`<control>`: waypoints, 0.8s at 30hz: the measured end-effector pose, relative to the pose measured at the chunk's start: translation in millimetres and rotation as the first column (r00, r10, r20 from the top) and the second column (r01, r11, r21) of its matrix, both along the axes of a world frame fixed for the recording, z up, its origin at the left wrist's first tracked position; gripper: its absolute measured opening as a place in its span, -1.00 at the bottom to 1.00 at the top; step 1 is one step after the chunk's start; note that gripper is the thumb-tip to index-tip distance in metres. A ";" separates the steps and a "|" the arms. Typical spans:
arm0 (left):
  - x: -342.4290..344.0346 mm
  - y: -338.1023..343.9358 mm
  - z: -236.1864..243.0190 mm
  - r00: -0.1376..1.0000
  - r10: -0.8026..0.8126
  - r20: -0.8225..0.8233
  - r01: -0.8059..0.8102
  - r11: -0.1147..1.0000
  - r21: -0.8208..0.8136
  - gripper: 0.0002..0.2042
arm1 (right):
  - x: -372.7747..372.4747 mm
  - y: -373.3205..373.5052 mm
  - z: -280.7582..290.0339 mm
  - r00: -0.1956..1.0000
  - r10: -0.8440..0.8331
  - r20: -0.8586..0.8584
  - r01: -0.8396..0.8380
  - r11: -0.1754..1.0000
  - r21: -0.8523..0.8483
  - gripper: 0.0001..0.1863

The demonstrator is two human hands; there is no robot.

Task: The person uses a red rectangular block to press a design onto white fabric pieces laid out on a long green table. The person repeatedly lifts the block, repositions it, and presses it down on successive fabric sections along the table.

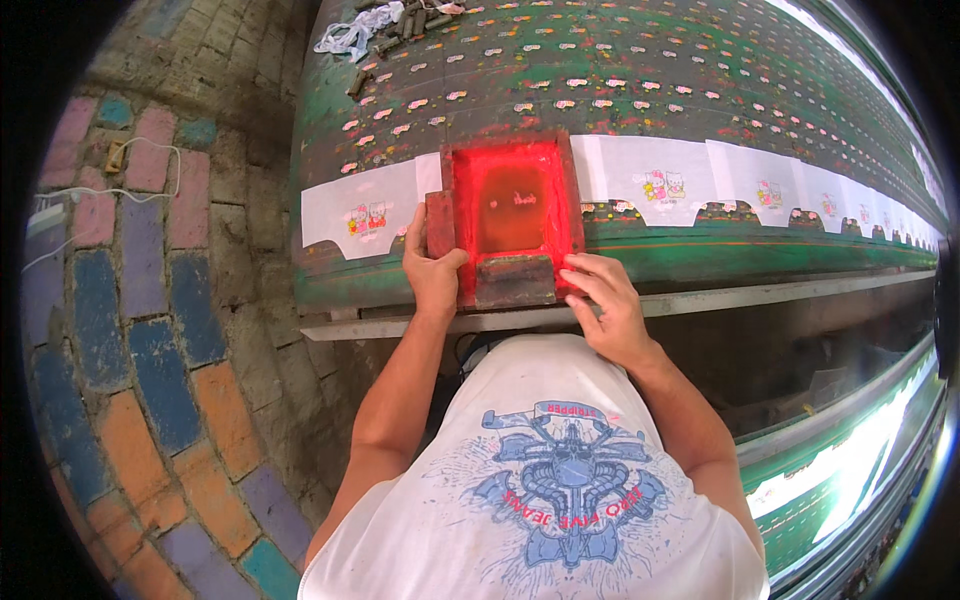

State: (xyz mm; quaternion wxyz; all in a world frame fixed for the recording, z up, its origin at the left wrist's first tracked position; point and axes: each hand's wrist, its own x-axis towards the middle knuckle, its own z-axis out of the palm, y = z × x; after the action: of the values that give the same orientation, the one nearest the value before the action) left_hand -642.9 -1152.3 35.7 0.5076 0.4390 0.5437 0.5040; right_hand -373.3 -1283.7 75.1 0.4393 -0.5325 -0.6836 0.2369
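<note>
A white T-shirt (540, 400) with a blue and red print lies nearest the camera, its lower part cut off by the bottom edge. Beyond it, the left hand (435, 282) is closed to a partial grip on the red frame (572, 200): its fingers (416, 237) lie along the outer side of a dark red block (440, 225) at the frame's left, with the thumb bent over toward the near left corner. The right hand (612, 308) is half curled at the near right corner, thumb apart from the other fingers; whether these grip the frame or merely rest against it, I cannot tell. Undersides of both grips are hidden.

The frame lies on the near part of the green counter (400, 285), in front of the body, between the hands. Its middle is a translucent reddish panel (510, 208), whose faint marks are hard to make out; a dark flat block (515, 282) sits across its near end. The frame covers part of a row of white pieces (620, 165) printed with small figures, shrinking rightward past legibility. Farther back are rows of small printed marks (565, 104), a crumpled cloth (355, 32) and dark cylinders (410, 28), cut off above. Left, a pale cable (130, 192) crosses the painted brick floor (165, 370).
</note>
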 end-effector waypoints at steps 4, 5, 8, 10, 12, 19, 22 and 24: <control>1.6 -1.2 -5.1 1.000 -0.001 0.019 0.000 1.000 0.017 -0.02 | -10.8 15.7 7.4 0.974 0.160 0.158 -0.170 0.984 0.049 -0.53; 1.2 -0.2 -5.0 1.000 -0.001 0.006 0.001 1.000 0.019 -0.02 | -15.5 19.8 8.1 0.960 0.194 0.203 -0.208 0.977 0.050 -0.51; 4.7 -1.3 -7.0 1.000 0.002 0.018 -0.002 1.000 0.004 -0.01 | -24.3 29.9 11.5 0.913 0.241 0.329 -0.257 0.967 0.005 -0.48; 6.0 -1.5 -3.3 0.998 0.006 0.068 -0.005 1.000 -0.020 -0.01 | -27.1 36.4 13.2 0.879 0.266 0.395 -0.286 0.958 -0.007 -0.49; 5.6 -0.9 -4.3 0.998 0.003 0.063 -0.002 1.000 -0.013 -0.01 | -29.8 42.8 12.7 0.845 0.288 0.449 -0.324 0.946 0.003 -0.50; 2.5 0.5 -9.9 0.997 -0.017 0.074 0.018 1.000 -0.015 0.00 | -47.1 59.1 20.7 0.766 0.269 0.584 -0.283 0.957 -0.068 -0.60; 2.8 1.6 -11.5 0.997 -0.014 0.074 0.015 1.000 -0.021 -0.02 | -32.4 80.6 36.4 0.714 0.403 0.572 -0.315 0.915 -0.252 -0.62; 3.3 1.5 -11.3 0.997 0.004 0.075 -0.003 1.000 -0.013 -0.02 | -23.1 109.6 48.7 0.680 0.526 0.511 -0.319 0.839 -0.440 -0.57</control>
State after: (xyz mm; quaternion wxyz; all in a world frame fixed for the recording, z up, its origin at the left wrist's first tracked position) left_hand -639.6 -1150.8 24.4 0.5296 0.4156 0.5282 0.5175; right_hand -396.4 -1174.2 123.7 0.0342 -0.4674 -0.8464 0.2530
